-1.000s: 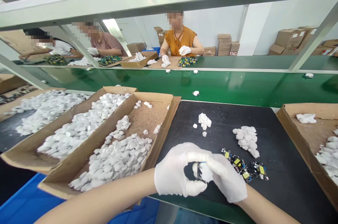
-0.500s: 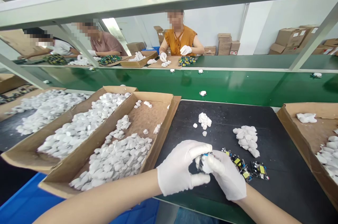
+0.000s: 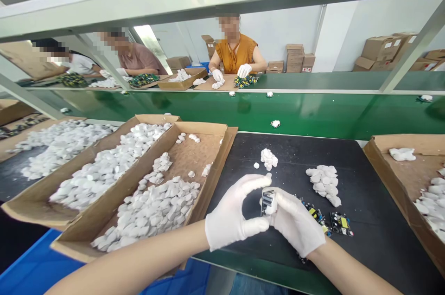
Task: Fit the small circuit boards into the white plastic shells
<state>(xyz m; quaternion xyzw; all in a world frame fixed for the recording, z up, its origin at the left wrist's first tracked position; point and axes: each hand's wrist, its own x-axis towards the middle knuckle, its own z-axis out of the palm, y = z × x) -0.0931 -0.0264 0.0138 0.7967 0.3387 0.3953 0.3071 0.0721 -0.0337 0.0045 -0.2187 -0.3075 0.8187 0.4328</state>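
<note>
The person's gloved right hand (image 3: 295, 225) holds a small circuit board (image 3: 268, 202). The left hand (image 3: 227, 214), spread wide, curves beside it. Cardboard trays (image 3: 205, 127) of white pieces (image 3: 156, 207) flank the black mat (image 3: 375, 207).

Board (image 3: 267, 203): the right hand (image 3: 299, 226) covers one end from me.
Board pile (image 3: 317, 215): I see only part, beyond the right fingers (image 3: 284, 201); the hand hides the rest.
Box (image 3: 430, 146): well right of the fingers, cut off by my picture's edge.
Belt pieces (image 3: 276, 124): beyond the fingers, too small for me to make out.
</note>
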